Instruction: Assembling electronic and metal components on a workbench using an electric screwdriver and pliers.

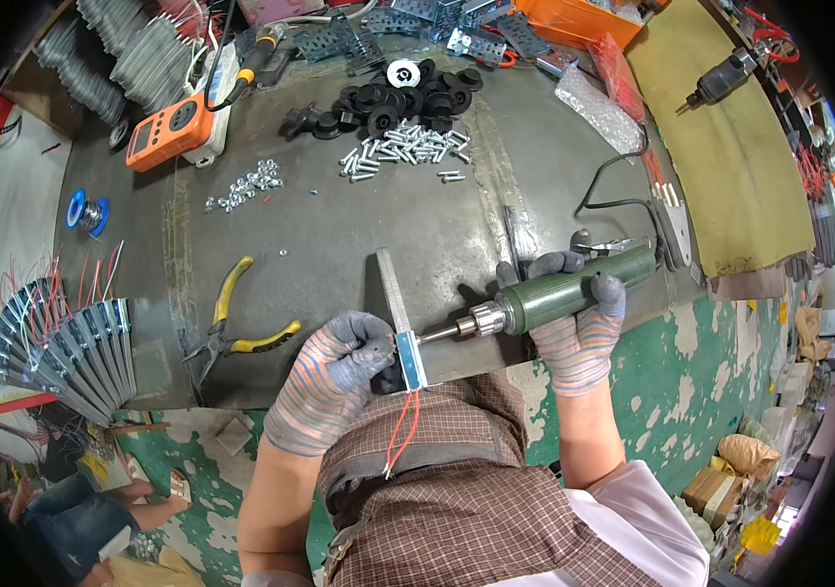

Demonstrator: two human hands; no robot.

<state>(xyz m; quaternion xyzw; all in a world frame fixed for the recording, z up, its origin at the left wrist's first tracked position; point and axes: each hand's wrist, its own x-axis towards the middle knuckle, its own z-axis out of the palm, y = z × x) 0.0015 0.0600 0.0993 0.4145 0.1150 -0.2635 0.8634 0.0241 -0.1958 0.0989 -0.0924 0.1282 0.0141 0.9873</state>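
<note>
My left hand, in a striped grey glove, is closed around the near end of a grey metal strip with a blue section. Two thin red wires hang from its near end. Part of a black piece shows under my left fingers, mostly hidden. My gloved right hand grips a green electric screwdriver that lies nearly level. Its bit points left, and the tip meets or nearly meets the strip's side beside my left fingers; contact I cannot tell.
Yellow-handled pliers lie left of my hands. Silver screws, nuts and black plastic knobs are heaped farther back. Wired metal strips fan out at left, by a solder spool. An orange meter stands back left.
</note>
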